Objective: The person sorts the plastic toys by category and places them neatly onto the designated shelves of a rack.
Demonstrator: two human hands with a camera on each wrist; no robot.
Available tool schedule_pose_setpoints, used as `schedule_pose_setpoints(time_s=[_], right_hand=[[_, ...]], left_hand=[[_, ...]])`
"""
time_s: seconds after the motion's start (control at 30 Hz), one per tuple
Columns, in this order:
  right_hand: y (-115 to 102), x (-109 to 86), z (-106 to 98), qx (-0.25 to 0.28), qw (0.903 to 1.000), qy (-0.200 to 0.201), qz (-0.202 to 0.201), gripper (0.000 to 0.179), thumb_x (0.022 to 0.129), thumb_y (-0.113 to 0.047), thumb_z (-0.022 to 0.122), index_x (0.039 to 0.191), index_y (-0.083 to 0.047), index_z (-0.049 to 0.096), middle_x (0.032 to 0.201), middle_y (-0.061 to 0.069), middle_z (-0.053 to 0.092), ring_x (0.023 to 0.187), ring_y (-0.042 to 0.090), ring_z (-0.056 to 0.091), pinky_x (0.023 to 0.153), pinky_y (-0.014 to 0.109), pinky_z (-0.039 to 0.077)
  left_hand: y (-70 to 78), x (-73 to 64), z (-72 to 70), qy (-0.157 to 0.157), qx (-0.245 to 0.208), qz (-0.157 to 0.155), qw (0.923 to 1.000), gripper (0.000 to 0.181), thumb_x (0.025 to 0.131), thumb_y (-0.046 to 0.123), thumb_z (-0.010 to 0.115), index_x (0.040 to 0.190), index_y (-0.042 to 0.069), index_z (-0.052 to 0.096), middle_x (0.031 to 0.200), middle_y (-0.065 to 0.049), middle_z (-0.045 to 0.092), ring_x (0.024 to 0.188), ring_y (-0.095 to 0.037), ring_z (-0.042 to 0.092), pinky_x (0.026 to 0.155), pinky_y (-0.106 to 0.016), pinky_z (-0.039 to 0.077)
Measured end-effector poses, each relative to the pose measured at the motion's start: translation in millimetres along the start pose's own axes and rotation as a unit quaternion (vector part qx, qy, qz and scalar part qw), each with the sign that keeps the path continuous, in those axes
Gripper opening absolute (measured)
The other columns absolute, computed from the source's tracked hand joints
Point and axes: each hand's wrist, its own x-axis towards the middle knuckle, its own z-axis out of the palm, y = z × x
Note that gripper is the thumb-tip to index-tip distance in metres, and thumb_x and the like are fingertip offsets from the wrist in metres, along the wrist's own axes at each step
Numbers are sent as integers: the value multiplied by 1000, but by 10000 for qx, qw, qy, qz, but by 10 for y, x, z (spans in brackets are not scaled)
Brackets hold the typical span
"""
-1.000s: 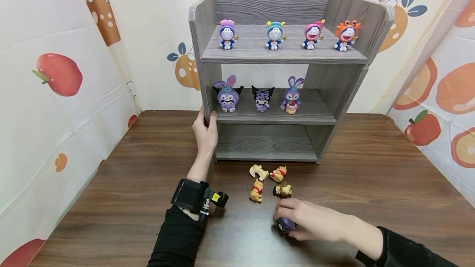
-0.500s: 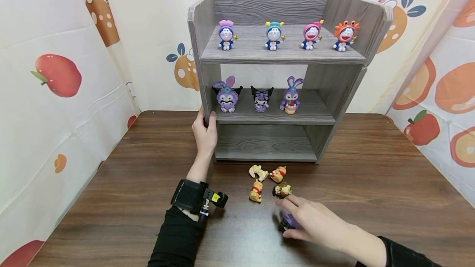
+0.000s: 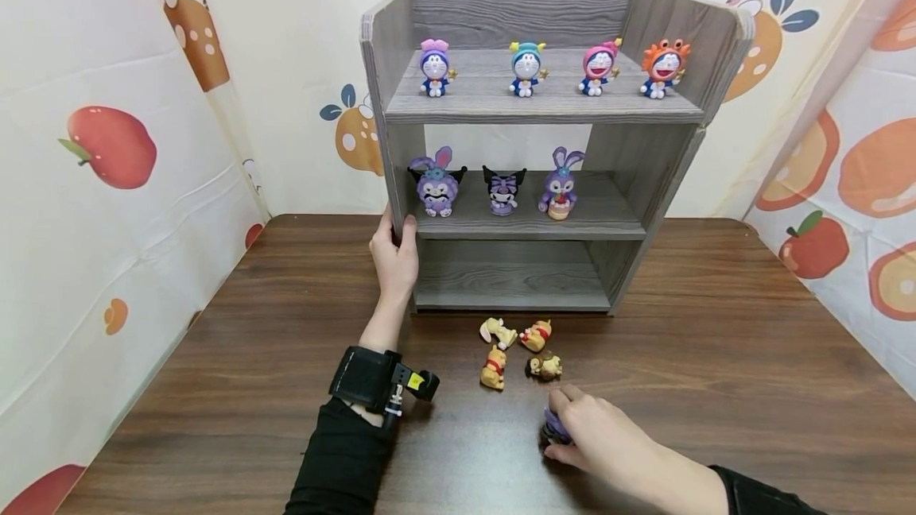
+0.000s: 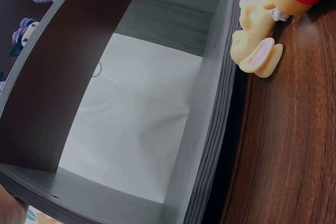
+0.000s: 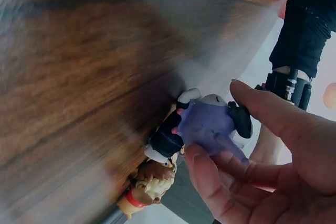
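Note:
My left hand holds the left side panel of a grey wooden display shelf, thumb at its front edge. My right hand is low over the table, its thumb and fingers around a purple-and-black figurine. In the right wrist view that figurine lies on its side, thumb by a black ear and fingertips against the purple part. The hand hides some of it in the head view. Just beyond lie a brown-and-cream figurine, two yellow bears with red, and a pale yellow long-eared figurine.
Several blue-and-white figurines in coloured hats stand along the top shelf. Three purple figurines occupy the middle shelf, towards its left. The bottom compartment shows bare boards. Printed cloth surrounds the brown table.
My right hand has shifted slightly right, its fingers lifting and then closing in again around the purple-and-black figurine, which has turned a little. My left hand stays on the shelf.

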Motion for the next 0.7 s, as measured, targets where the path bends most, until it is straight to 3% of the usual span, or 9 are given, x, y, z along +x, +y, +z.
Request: schedule_pose_setpoints(time_s=[0.2, 0.27, 0.5, 0.7], right_hand=[[49, 0, -28, -58, 9992, -31, -406, 33, 59, -13, 78, 77, -9, 50, 76, -3, 47, 62, 9, 49, 50, 24, 43], [78, -14, -30, -5, 9985, 48, -538, 33, 58, -11, 77, 78, -10, 51, 78, -4, 48, 65, 9, 51, 52, 24, 44], [192, -73, 13, 217, 9912, 672, -1122, 36, 54, -4, 78, 83, -11, 57, 83, -5, 50, 71, 7, 53, 57, 21, 46], [244, -85, -7, 352, 9902, 692, -1158, 34, 57, -2, 77, 87, -9, 62, 85, -5, 53, 73, 7, 55, 60, 19, 47]], left_hand=[[-290, 32, 32, 13, -60, 24, 10000, 32, 83, 1, 49, 114, -2, 57, 93, -21, 62, 76, -18, 49, 71, -35, 41], [-327, 32, 45, 17, -27, 40, 10000, 32, 83, 3, 49, 114, 0, 57, 94, -19, 62, 77, -17, 50, 71, -33, 41], [-345, 34, 63, 37, -29, 143, 9999, 36, 82, 6, 50, 117, 1, 57, 98, -18, 62, 81, -16, 52, 73, -32, 42], [-302, 33, 43, 87, -8, 107, 9999, 34, 82, 3, 49, 114, -1, 57, 90, -18, 61, 76, -16, 50, 70, -31, 41]])
